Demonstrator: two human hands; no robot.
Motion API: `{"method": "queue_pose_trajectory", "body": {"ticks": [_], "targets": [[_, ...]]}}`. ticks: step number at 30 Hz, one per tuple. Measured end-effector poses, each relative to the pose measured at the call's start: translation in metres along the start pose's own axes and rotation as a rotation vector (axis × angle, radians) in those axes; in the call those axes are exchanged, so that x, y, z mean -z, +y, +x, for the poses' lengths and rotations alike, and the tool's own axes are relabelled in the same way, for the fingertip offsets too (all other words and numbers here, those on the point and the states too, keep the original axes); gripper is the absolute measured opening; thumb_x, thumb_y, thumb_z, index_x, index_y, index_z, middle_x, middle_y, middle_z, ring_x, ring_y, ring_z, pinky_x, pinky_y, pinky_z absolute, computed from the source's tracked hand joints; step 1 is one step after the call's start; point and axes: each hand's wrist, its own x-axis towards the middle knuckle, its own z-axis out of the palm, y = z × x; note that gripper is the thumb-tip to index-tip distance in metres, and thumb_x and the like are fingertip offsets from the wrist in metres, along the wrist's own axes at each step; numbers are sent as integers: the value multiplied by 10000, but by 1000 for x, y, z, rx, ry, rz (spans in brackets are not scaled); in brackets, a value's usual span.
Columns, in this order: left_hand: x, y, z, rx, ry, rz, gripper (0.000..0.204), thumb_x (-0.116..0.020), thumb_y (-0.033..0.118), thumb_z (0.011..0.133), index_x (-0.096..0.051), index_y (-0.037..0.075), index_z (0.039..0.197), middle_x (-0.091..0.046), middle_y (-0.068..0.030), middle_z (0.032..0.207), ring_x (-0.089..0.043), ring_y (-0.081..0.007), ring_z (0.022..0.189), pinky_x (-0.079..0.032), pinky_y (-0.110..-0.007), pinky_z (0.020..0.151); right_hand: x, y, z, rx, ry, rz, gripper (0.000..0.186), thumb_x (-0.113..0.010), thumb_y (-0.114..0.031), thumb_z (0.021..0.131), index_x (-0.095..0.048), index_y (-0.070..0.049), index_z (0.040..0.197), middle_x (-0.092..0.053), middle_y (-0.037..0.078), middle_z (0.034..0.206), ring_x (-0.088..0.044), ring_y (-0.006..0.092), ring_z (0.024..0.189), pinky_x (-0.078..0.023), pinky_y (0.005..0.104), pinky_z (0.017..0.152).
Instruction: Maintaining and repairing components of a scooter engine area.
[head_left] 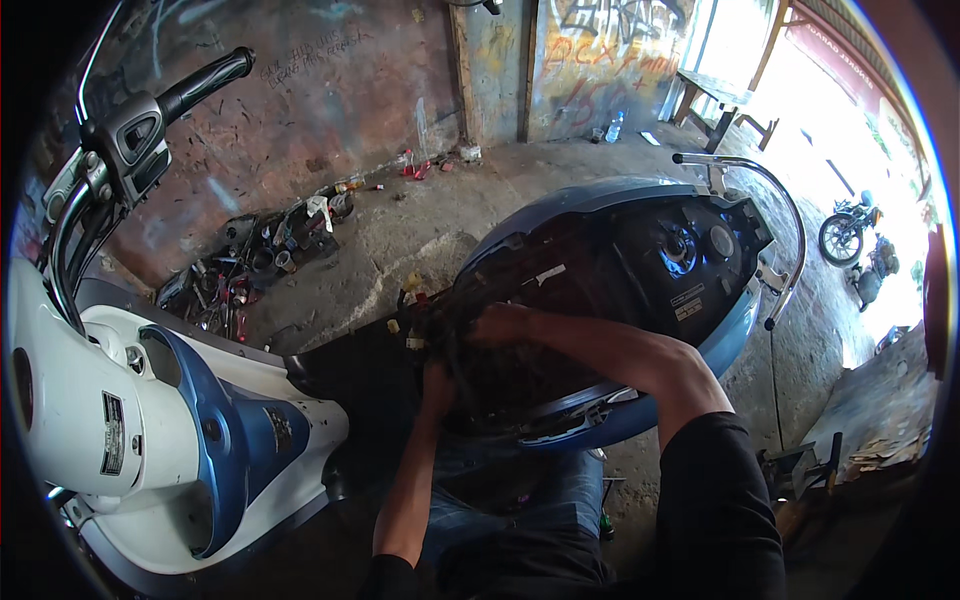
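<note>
The wiring (437, 328) lies at the front end of the scooter (727, 350)'s open body, beside the floorboard (345, 372), with pale plugs (393, 326) exposed at its outer edge. The left hand (437, 385) is at the near side of this bundle; the right hand (497, 324) is beside it, over the body opening. Shadow hides the fingers: how far either hand is open, and what it grips, cannot be told. Caution: pulling on leads rather than plug housings could loosen terminals. Poor light could cause mismatched plugs. Body edges could chafe insulation or scrape knuckles.
</note>
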Motion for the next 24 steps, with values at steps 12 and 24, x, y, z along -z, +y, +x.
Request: {"method": "queue_pose_trajectory", "body": {"ticks": [12,24], "targets": [[-6,-7,1,-111,-2,221,452,-676,241,882,-589,-53,1215,-659,-268,1106,-612,-456,1071,-484,-484,920,-16,4,2,18,2,-51,198,-514,-250,917,-658,-123,967,-705,106,875,-719,306,841,-584,447,739],[4,-25,5,98,-211,-80,353,-628,226,877,-650,-55,1090,-669,-262,1087,-621,-431,1072,-477,-471,932,57,-59,-24,-245,-80,43,445,-637,-255,883,-580,-74,1286,-570,220,1252,-592,393,1140,-465,475,1008]]}}
